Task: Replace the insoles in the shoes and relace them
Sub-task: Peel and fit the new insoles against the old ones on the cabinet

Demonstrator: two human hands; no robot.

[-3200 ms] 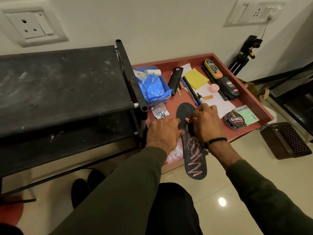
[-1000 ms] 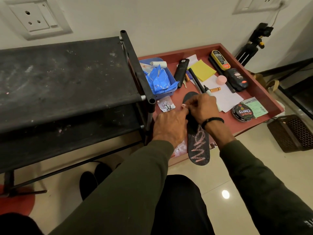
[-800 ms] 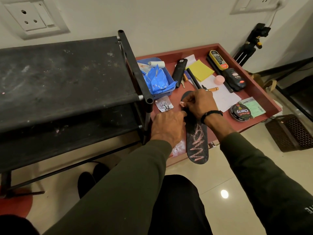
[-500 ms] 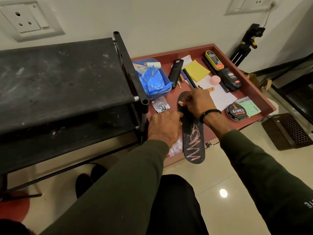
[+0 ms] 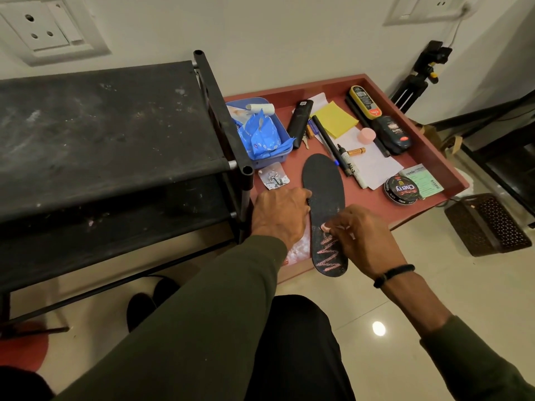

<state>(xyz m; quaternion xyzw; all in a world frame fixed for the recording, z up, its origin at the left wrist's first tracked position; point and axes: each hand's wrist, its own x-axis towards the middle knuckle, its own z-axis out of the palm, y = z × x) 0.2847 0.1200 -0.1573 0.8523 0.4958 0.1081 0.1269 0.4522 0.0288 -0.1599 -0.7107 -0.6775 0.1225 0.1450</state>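
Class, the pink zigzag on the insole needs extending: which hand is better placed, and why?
The right hand: it pinches the pink chalk over the insole markings. The left hand rests beside the insole, steadying its edge.

Lighting dim and warm, coming from overhead. Showing 1 bright glare spot on the glossy floor tile (image 5: pixel 378 328). Casting soft shadows under the black rack (image 5: pixel 110 134) and beside the red tray (image 5: pixel 434 146). Bending straight lines at the edges, wide-angle. Softening slightly toward the corners; centre staying fairly sharp, a little grainy.
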